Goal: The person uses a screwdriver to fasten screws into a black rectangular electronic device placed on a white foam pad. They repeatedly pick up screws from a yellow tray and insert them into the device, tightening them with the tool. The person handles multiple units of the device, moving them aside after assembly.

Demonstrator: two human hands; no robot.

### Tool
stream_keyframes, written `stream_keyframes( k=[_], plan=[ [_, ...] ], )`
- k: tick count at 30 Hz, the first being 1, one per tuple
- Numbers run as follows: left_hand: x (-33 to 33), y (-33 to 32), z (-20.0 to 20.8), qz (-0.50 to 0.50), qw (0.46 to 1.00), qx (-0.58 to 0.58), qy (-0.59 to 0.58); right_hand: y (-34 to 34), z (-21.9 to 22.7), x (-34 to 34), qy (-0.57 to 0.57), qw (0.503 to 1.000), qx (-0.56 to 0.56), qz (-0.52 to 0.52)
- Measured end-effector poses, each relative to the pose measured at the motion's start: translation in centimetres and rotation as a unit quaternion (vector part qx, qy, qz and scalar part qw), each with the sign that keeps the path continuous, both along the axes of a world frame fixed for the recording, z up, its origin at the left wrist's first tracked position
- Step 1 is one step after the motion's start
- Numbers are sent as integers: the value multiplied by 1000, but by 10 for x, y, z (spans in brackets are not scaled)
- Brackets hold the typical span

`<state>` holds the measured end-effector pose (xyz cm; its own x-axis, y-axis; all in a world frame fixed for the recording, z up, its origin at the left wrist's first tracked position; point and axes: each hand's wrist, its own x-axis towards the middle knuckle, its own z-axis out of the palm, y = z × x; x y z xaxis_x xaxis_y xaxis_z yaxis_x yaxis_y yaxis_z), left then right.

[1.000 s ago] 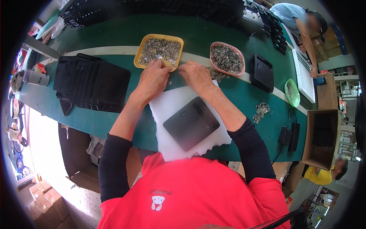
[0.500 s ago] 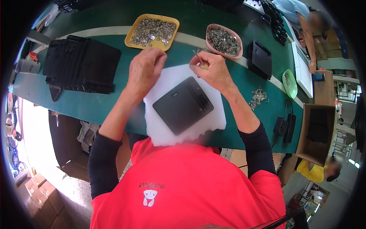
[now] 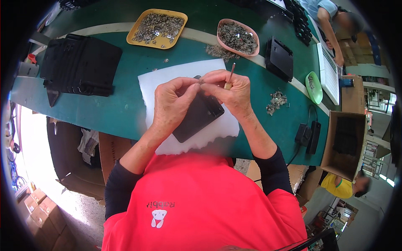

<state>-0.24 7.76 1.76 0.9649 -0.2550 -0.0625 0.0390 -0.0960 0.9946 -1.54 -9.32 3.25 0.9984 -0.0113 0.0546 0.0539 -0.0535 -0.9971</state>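
Note:
Both hands meet fingertip to fingertip over the far end of a flat black plastic panel [image 3: 193, 121]. That panel lies on a white foam sheet [image 3: 153, 90]. My left hand [image 3: 173, 104] is closed in a pinch, and whatever sits between its thumb and fingers is too small to make out. In my right hand [image 3: 234, 94] is a slim tool [image 3: 229, 83] with a pale handle and a thin metal shaft. The shaft points up and away from the panel, while the thumb and forefinger come together beside my left fingertips.
Small metal parts fill a yellow tray [image 3: 133, 37], a pink tray [image 3: 255, 51] and a green dish [image 3: 317, 95]. Loose parts [image 3: 276, 102] lie to the right. Stacked black panels [image 3: 79, 65] stand left, another black piece [image 3: 279, 58] right. A co-worker's arm [image 3: 331, 35] reaches in at far right.
My left hand has come from beside the yellow tray down to the panel's far end. My right hand has joined it, its tool now pointing upward. The whole view has shifted slightly.

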Motion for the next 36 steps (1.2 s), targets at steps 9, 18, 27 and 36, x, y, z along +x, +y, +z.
stream_keyframes(
  k=[9,18,27,36],
  plan=[
    [-5,-3,4,-28,995,-71,70,4,-24,-15,-155,985,-39,-57],
    [-18,-8,-11,32,974,89,-206,-11,12,-12,64,990,-107,68],
    [-19,-2,-9,-21,951,120,-283,-26,31,8,39,933,-266,238],
    [-20,5,-16,52,988,86,-113,-34,26,28,-150,815,-464,313]
  ],
)
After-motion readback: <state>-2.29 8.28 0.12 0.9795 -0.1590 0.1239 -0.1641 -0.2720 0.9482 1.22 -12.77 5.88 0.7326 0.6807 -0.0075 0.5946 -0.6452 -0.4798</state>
